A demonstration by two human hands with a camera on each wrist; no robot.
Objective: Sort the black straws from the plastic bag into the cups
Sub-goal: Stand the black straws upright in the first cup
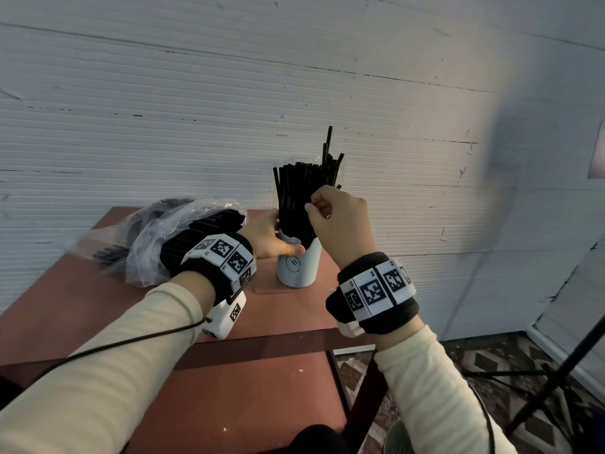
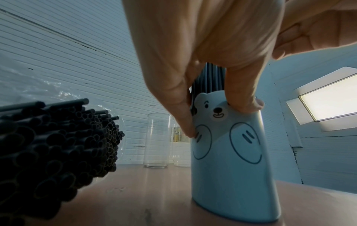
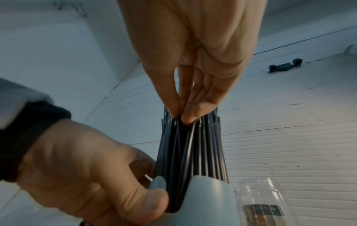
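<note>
The thin black plastic straws stand packed in the pale-blue bear-printed cup on the reddish table. Seat them gently, working only a few at once: your right hand pinches several mid-bundle, while your left hand grips the cup's rim, steadying it.

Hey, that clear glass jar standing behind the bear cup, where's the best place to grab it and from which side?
Probably round its straight middle wall, coming from the left. The clear jar stands upright and open-topped on the table; the blue bear cup blocks the front right, and the straw bag lies further left, leaving a gap.
</note>
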